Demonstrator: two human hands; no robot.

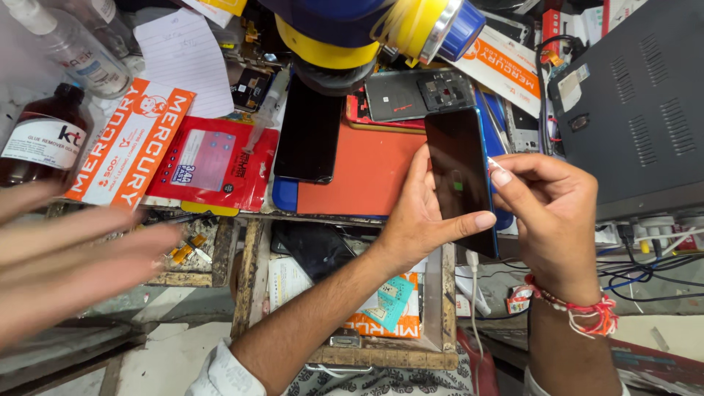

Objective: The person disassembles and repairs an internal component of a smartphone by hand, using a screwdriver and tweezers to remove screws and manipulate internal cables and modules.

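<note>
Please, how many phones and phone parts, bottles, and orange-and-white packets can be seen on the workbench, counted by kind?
Phones with dark screens: 2, one held by the left hand and right hand, one lying on the orange mat
Opened phone back shell: 1
Bottles: 2, clear and brown
Orange-and-white packets: 2
Total: 7

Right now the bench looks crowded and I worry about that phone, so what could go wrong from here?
1. The phone is held off the bench only by the left hand while the right hand picks at its edge; it might slip.
2. A white cable hangs from its bottom end and could snag.
3. Another person's blurred hand is close by at the left and could bump the brown bottle beside it.
</note>
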